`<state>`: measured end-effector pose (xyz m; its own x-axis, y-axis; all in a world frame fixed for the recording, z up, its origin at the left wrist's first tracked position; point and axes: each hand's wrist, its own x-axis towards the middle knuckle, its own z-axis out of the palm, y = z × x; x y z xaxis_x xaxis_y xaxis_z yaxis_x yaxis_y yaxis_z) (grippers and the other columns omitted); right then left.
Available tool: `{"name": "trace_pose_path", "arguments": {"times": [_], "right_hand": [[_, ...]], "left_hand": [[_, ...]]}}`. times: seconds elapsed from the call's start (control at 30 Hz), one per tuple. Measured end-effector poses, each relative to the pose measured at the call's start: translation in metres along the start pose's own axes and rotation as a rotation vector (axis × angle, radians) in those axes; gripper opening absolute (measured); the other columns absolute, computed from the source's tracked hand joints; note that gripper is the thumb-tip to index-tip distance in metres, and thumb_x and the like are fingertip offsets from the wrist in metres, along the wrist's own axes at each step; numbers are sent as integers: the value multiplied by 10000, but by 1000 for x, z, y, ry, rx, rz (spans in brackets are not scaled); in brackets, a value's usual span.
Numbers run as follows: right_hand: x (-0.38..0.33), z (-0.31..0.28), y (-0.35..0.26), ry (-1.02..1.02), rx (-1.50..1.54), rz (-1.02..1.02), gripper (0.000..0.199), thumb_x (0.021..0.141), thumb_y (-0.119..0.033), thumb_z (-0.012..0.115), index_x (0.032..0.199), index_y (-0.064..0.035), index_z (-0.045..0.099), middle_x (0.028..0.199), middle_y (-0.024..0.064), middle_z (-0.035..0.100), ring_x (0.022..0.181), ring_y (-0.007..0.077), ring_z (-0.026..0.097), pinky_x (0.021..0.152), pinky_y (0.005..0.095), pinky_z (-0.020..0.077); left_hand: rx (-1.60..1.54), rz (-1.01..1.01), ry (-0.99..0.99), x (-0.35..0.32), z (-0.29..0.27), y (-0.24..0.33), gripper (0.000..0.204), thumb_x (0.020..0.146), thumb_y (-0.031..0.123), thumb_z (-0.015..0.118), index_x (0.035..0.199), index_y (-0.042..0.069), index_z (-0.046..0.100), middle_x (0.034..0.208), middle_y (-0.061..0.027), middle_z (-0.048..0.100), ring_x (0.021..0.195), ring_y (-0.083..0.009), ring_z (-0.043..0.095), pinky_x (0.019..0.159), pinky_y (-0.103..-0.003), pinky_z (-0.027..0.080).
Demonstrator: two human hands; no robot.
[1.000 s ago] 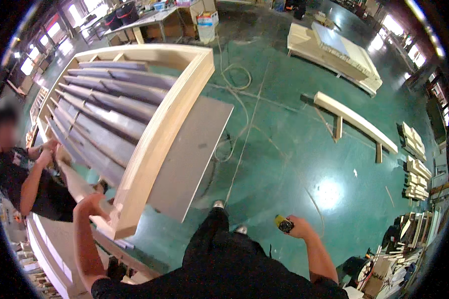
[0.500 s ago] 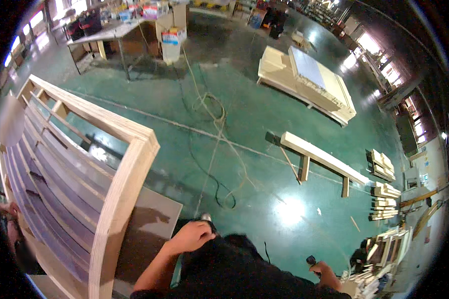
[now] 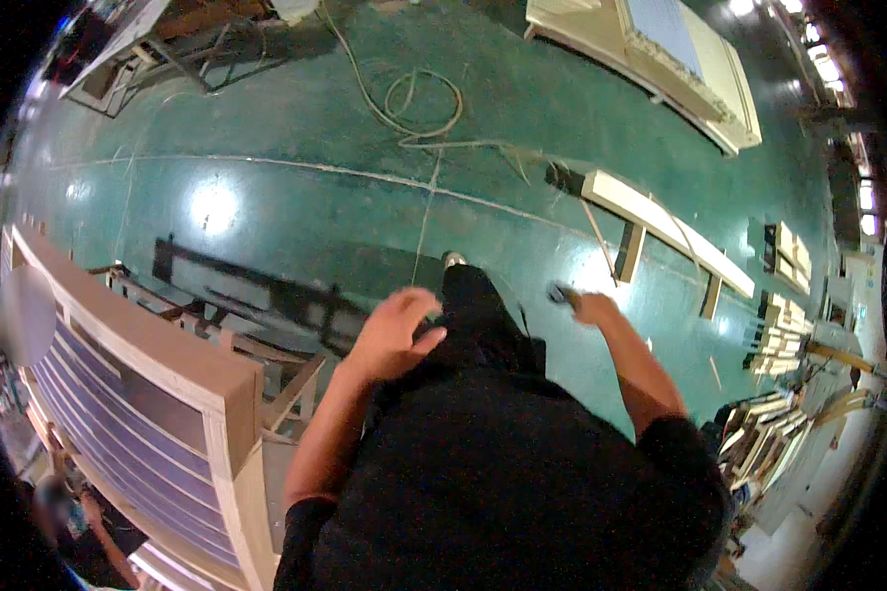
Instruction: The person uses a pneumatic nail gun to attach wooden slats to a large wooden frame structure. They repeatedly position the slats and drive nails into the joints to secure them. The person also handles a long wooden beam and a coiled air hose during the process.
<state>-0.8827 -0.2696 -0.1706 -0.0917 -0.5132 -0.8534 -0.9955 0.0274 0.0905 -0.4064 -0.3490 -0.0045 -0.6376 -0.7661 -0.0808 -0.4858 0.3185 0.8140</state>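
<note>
My left hand (image 3: 396, 335) hovers in front of my body with the thumb apart from bent fingers; it looks open with nothing in it. A dark hand tool (image 3: 563, 295) with a rounded end sticks out of my right hand (image 3: 591, 310), whose fingers are closed round it; its exact kind is too small to make out. Left of me stands a large wooden frame (image 3: 153, 345) with slats across a purplish-grey panel. Neither hand touches the frame.
Beyond my feet a hose (image 3: 455, 113) lies coiled on the green floor. To the right, a long pale beam (image 3: 675, 232) rests on short supports, near stacked timber (image 3: 777, 330). A pallet of boards (image 3: 650, 59) sits farther off. Another person (image 3: 89, 532) is beside the frame.
My view has tilted down and shifted, and the frame sits lower at the left. Both hands have come up and forward in the picture. The left hand's thumb now stands apart; the right keeps its tool.
</note>
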Motion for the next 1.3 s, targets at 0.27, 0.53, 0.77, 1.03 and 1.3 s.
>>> {"name": "trace_pose_path", "arguments": {"times": [0.27,0.53,0.77,1.03,1.3], "right_hand": [[68,-360,-283,417,246,-841,256,757,-185,693,979,-59,706,930,213,709,864,429,677,726,500,547],[87,-548,-446,247,78,-825,294,756,-282,727,982,-96,702,963,184,709,900,409,668,761,502,547],[120,-668,-570,209,367,-1258,415,792,-314,775,1086,-47,657,1031,202,702,1003,434,642,829,485,520],[204,-779,-547,58,-64,-1203,894,747,-676,731,1344,-45,522,1269,178,635,1174,403,591,999,489,437],[468,-701,-533,-469,985,-342,977,823,-623,695,1558,-153,256,1356,183,573,1147,327,602,941,498,459]], "left_hand": [[473,-36,4,198,-148,-87,613,757,409,768,1267,116,595,1329,-135,571,1244,-361,533,1040,-510,415],[853,-146,-257,228,-362,-159,359,701,323,806,956,122,653,953,-89,653,981,-328,650,886,-480,509],[975,-301,-82,230,-522,-201,201,734,147,726,921,124,658,937,-82,631,922,-332,637,743,-433,564],[1305,-593,400,92,-795,-144,405,801,-54,671,1196,29,647,1088,-148,655,1016,-297,638,864,-391,529],[1698,-817,935,-70,-939,-13,285,967,120,654,1224,-3,639,1124,-144,700,1033,-239,671,885,-373,539]]}}
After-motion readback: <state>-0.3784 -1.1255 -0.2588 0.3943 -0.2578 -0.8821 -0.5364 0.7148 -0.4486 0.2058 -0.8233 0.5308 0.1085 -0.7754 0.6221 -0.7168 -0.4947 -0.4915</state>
